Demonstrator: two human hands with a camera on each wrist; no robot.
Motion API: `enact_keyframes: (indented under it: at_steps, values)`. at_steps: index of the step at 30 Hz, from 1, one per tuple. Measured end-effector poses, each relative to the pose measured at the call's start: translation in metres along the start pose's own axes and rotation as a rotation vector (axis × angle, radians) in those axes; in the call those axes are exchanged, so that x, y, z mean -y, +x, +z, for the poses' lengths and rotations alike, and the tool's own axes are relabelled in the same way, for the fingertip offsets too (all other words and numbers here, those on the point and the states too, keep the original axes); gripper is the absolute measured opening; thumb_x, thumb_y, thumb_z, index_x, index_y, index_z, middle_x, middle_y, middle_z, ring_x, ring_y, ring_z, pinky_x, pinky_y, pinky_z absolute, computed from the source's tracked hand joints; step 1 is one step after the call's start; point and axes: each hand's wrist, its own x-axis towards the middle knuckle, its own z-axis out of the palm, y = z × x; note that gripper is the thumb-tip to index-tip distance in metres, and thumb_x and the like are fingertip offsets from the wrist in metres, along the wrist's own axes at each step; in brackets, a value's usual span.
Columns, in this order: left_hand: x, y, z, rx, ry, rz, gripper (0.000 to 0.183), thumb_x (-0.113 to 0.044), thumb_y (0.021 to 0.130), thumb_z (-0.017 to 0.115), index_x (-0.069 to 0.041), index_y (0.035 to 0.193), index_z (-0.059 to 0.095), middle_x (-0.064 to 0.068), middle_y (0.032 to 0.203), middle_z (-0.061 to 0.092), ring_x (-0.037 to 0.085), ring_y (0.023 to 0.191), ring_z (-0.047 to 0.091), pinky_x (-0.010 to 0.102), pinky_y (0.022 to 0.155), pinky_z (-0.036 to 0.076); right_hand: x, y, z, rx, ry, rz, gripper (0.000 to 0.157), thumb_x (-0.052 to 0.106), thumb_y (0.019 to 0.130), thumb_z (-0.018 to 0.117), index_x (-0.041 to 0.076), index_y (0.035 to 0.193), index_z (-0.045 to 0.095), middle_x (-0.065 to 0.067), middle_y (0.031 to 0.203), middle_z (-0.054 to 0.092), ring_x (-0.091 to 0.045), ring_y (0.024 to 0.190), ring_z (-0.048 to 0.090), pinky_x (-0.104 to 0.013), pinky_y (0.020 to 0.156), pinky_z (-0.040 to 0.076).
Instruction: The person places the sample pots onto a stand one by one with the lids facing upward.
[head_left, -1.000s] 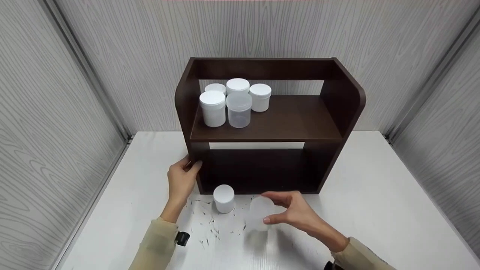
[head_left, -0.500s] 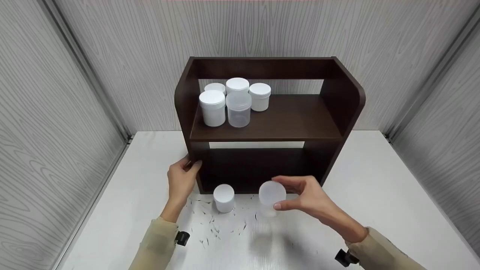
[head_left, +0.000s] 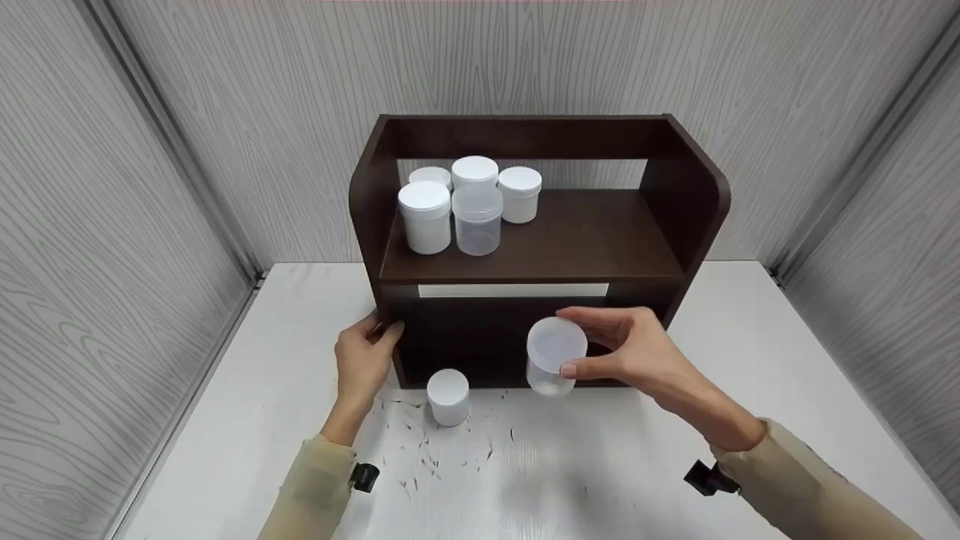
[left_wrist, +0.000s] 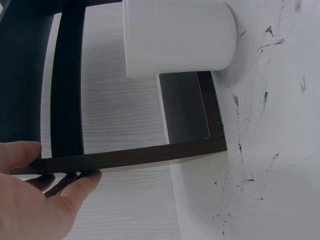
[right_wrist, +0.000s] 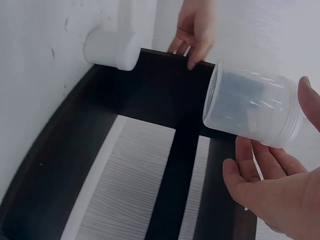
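Note:
My right hand (head_left: 637,352) holds a clear plastic jar (head_left: 553,356) by its upper part, thumb on one side and fingers on the other. The jar is raised in front of the lower opening of a dark brown two-tier shelf (head_left: 600,247). In the right wrist view the same jar (right_wrist: 255,102) looks see-through. My left hand (head_left: 364,356) grips the shelf's left side panel, its thumb on the front edge; in the left wrist view the fingers (left_wrist: 82,187) lie along the panel. Before the shelf's lower left corner, a white lidded jar (head_left: 448,397) stands upright on the table.
On the upper tier, toward the left, several jars stand grouped: white lidded ones (head_left: 425,217) and a clear one (head_left: 478,221). The white table (head_left: 300,480) carries dark scuff marks near the front of the shelf. Grey wood-patterned panels (head_left: 825,135) enclose the back and sides.
My right hand has lifted the clear jar from low over the table, moving it up, forward and a little to the right. The left hand keeps its place on the shelf panel.

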Motion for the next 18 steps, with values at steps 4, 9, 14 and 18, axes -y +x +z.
enact_keyframes:
  at_steps: [4,9,14,18]
  values:
    - [0.000,0.001,0.000,-0.016,0.009,-0.004,0.044,-0.011,0.099,0.072,0.007,0.138,0.064,0.024,0.131,0.069,0.034,0.116,0.071,0.036,0.094,0.060,0.016,0.005,-0.004,-0.007,-0.001,-0.017,0.064,0.004,0.076,0.093,0.000,0.135,0.070,-0.013,0.125,0.074,-0.026,0.121,0.069,-0.033,0.100,0.056]
    - [-0.001,0.001,-0.001,-0.028,0.028,-0.003,0.044,-0.013,0.098,0.073,0.006,0.137,0.066,0.022,0.128,0.071,0.033,0.114,0.072,0.031,0.090,0.060,0.031,0.013,-0.008,-0.025,-0.011,-0.033,0.065,0.001,0.075,0.094,0.000,0.135,0.070,-0.012,0.125,0.074,-0.026,0.119,0.070,-0.033,0.099,0.057]
    - [-0.001,0.000,0.000,-0.024,0.031,-0.003,0.045,-0.012,0.098,0.072,0.007,0.138,0.064,0.024,0.130,0.070,0.033,0.115,0.071,0.031,0.091,0.060,0.043,0.022,-0.013,-0.059,-0.008,-0.046,0.064,-0.001,0.075,0.093,0.000,0.135,0.070,-0.012,0.124,0.075,-0.026,0.114,0.072,-0.032,0.095,0.059]
    - [0.000,0.001,0.000,-0.031,0.036,0.001,0.044,-0.013,0.098,0.073,0.006,0.137,0.065,0.023,0.128,0.071,0.032,0.113,0.072,0.029,0.089,0.060,0.052,0.032,-0.018,-0.076,-0.008,-0.070,0.063,-0.001,0.076,0.092,-0.001,0.135,0.069,-0.012,0.122,0.075,-0.026,0.110,0.073,-0.032,0.093,0.060]
